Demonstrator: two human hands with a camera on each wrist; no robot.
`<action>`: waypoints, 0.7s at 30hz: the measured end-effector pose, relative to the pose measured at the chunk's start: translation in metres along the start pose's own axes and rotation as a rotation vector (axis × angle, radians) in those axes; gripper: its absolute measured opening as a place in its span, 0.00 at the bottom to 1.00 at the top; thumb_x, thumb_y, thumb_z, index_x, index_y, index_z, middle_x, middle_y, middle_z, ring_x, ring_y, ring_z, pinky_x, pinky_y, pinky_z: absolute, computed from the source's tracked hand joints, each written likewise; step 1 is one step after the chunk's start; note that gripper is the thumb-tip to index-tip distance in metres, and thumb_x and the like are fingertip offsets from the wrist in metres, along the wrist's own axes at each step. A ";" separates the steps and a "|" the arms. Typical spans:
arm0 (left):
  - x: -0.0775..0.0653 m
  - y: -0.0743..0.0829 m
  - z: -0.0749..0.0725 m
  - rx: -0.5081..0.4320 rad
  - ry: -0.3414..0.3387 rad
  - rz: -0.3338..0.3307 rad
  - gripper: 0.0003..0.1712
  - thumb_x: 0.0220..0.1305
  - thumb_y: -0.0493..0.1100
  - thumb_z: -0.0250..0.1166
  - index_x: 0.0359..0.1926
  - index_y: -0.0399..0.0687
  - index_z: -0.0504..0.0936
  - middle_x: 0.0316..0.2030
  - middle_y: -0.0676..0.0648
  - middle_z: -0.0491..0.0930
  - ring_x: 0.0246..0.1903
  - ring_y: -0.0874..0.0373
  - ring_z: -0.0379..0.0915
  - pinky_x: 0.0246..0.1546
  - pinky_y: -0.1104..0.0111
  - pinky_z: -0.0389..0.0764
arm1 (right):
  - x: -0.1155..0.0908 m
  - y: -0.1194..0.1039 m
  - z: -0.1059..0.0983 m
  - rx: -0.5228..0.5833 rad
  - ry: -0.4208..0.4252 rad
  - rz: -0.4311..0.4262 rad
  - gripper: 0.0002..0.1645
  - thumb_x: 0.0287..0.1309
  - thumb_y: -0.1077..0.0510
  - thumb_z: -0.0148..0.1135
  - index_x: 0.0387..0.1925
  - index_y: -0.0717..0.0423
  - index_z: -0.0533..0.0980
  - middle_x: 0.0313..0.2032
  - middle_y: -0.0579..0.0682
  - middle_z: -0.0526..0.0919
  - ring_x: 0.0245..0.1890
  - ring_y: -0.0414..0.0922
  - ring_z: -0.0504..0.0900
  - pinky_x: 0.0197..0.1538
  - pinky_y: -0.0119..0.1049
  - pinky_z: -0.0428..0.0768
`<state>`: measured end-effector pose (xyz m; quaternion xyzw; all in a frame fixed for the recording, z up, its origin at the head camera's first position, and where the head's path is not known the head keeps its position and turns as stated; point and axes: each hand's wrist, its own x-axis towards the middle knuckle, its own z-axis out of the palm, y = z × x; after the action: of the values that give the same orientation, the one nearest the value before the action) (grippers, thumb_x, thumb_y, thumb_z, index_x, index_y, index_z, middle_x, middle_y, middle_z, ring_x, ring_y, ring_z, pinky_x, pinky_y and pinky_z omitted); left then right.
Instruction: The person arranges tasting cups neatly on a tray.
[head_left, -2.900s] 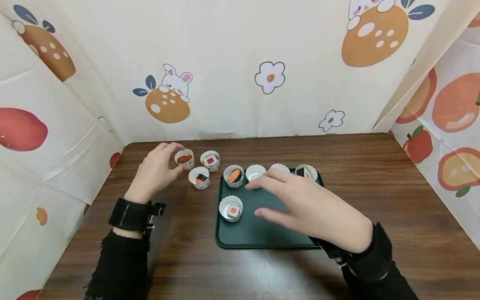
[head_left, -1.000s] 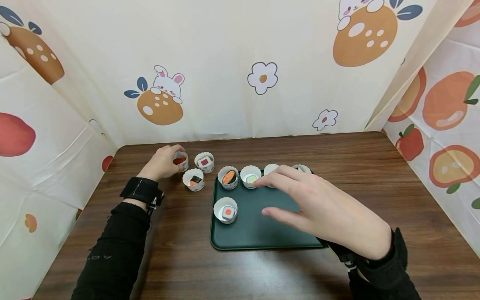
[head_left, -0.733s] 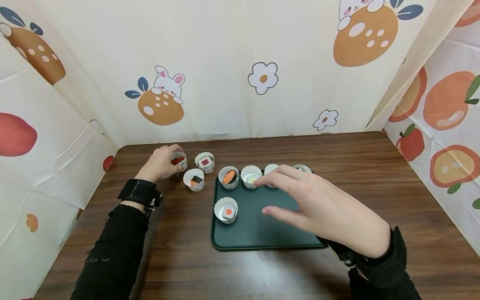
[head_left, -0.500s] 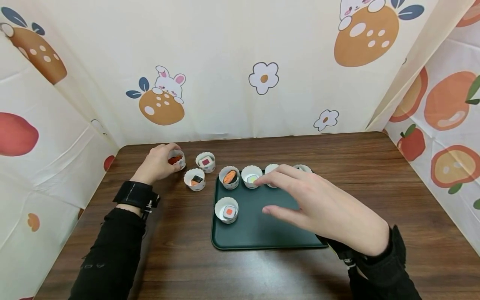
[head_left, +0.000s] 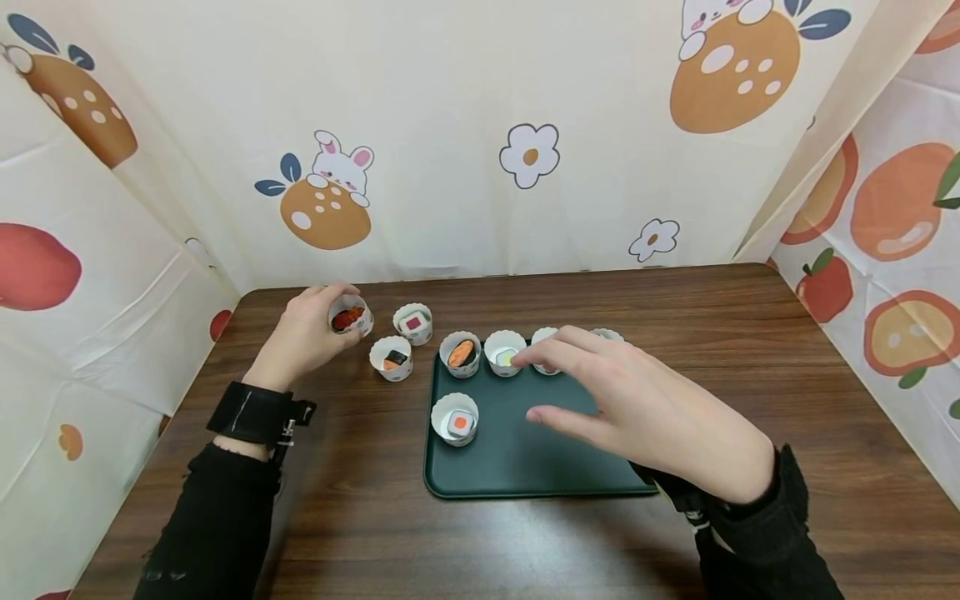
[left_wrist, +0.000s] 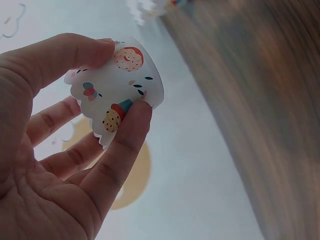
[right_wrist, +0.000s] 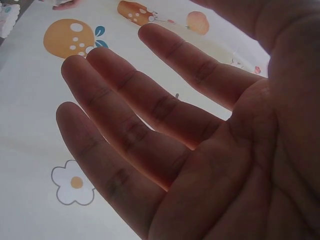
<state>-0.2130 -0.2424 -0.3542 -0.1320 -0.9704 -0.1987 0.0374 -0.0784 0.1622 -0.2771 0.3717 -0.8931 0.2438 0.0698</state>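
Note:
My left hand (head_left: 303,333) pinches a scalloped white paper cup (head_left: 363,323) between thumb and fingers at the table's back left. A red-orange sushi-like piece (head_left: 347,318) lies inside it. In the left wrist view, the cup (left_wrist: 107,90) shows cake and doughnut prints. Just right of that hand stand two similar cups, one with a pink-centred white piece (head_left: 412,322), the other with an orange-and-black piece (head_left: 395,360). My right hand (head_left: 637,400) hovers palm down over the dark green tray (head_left: 510,475), fingers extended and holding nothing, and partly covers the cups in its back row.
The tray's back row has a cup with an orange piece (head_left: 461,354), one with a greenish piece (head_left: 505,356), and two partly hidden cups. Nearer its left side stands a cup with an orange-centred white piece (head_left: 455,421). A printed curtain (head_left: 450,208) closes off the table's back.
My left hand has taken hold of the cup with the red-orange piece and shifted it left, away from its two neighbours. The right hand has stayed nearly still over the tray.

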 end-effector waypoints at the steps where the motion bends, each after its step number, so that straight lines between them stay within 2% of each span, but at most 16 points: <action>1: -0.002 0.003 -0.001 -0.002 0.011 0.011 0.30 0.63 0.41 0.76 0.65 0.44 0.78 0.58 0.31 0.79 0.53 0.35 0.75 0.51 0.41 0.81 | 0.000 0.000 0.000 0.001 0.000 0.000 0.25 0.65 0.48 0.77 0.61 0.44 0.82 0.53 0.38 0.84 0.49 0.33 0.83 0.52 0.39 0.86; 6: -0.013 0.017 -0.004 -0.018 0.055 0.069 0.31 0.62 0.39 0.77 0.65 0.43 0.79 0.57 0.32 0.80 0.52 0.36 0.77 0.49 0.44 0.83 | 0.002 0.002 0.000 0.009 -0.019 0.017 0.25 0.66 0.49 0.76 0.62 0.45 0.82 0.54 0.38 0.84 0.48 0.33 0.83 0.51 0.39 0.86; 12: -0.023 0.035 -0.001 -0.045 0.106 0.143 0.33 0.59 0.37 0.79 0.65 0.44 0.80 0.55 0.35 0.82 0.48 0.41 0.79 0.44 0.49 0.84 | 0.003 0.005 0.001 0.015 -0.028 0.034 0.25 0.66 0.49 0.76 0.61 0.47 0.82 0.53 0.39 0.85 0.49 0.34 0.84 0.52 0.39 0.86; 17: -0.029 0.052 0.002 -0.060 0.124 0.200 0.34 0.58 0.36 0.80 0.65 0.47 0.80 0.55 0.39 0.82 0.46 0.46 0.79 0.40 0.56 0.83 | 0.004 0.008 0.002 0.027 -0.031 0.036 0.24 0.66 0.49 0.76 0.60 0.46 0.82 0.53 0.39 0.85 0.49 0.34 0.84 0.52 0.39 0.86; 21: -0.034 0.067 0.003 -0.076 0.136 0.252 0.35 0.57 0.37 0.81 0.65 0.47 0.80 0.54 0.40 0.82 0.46 0.47 0.80 0.40 0.56 0.85 | 0.006 0.011 0.003 0.030 -0.026 0.039 0.24 0.65 0.50 0.77 0.60 0.46 0.82 0.51 0.39 0.85 0.49 0.35 0.84 0.51 0.39 0.86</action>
<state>-0.1622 -0.1900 -0.3360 -0.2403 -0.9332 -0.2373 0.1227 -0.0899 0.1637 -0.2818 0.3583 -0.8972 0.2538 0.0479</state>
